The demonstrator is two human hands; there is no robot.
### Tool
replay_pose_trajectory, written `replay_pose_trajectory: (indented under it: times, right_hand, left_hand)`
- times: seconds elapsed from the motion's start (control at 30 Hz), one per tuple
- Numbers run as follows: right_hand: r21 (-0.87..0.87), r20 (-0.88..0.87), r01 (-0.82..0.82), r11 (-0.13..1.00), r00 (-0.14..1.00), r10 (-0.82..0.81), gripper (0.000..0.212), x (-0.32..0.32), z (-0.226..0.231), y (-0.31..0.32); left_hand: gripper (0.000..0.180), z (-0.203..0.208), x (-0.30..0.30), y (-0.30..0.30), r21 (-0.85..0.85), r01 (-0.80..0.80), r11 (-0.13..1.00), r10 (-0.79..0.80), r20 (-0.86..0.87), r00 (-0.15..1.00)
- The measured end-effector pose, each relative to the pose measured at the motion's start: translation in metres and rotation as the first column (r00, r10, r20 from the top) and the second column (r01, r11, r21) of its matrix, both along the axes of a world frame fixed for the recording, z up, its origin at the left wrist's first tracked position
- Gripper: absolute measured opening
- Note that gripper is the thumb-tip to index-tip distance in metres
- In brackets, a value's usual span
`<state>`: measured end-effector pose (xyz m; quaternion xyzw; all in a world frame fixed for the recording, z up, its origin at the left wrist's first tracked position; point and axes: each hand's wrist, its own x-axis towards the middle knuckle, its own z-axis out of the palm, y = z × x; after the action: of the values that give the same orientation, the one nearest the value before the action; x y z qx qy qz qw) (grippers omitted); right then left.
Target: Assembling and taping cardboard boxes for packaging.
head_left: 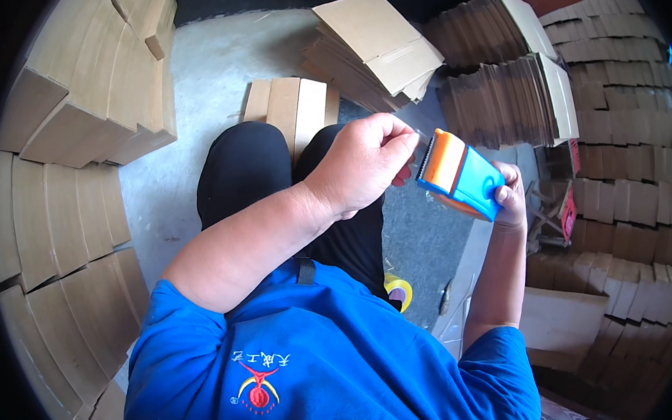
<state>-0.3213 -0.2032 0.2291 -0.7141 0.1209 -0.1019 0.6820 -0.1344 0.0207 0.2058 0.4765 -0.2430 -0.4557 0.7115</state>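
Both arms raised, left hand [364, 162] pinching, right hand [510, 195] gripping.

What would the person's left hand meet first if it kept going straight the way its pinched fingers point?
Most likely the tape dispenser held in the right hand. The left hand points rightward at its toothed front edge, almost touching, though depth is hard to judge.

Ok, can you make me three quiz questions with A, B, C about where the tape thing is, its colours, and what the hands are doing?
1. Where is the tape dispenser?
A. on the floor
B. in the right hand
C. on a box

2. What colours is it?
A. orange and blue
B. green and red
C. all black

3. What is the left hand doing?
A. lying flat on a knee
B. pinching the clear tape end
C. holding a box

Answers: 1 B, fingers wrap its blue body; 2 A, orange front, blue back; 3 B, fingertips meet at the dispenser's front edge.
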Motion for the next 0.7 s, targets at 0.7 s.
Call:
replay_pose_trajectory:
  times: [0.7]
  right_hand:
    - [-0.757, -0.090, 0.100, 0.646, 0.963, -0.254, 0.043, 0.055, 0.045, 0.086]
  left_hand:
    - [0.007, -0.016, 0.019, -0.002, -0.268, -0.423, 0.866, 0.354, 0.925, 0.139]
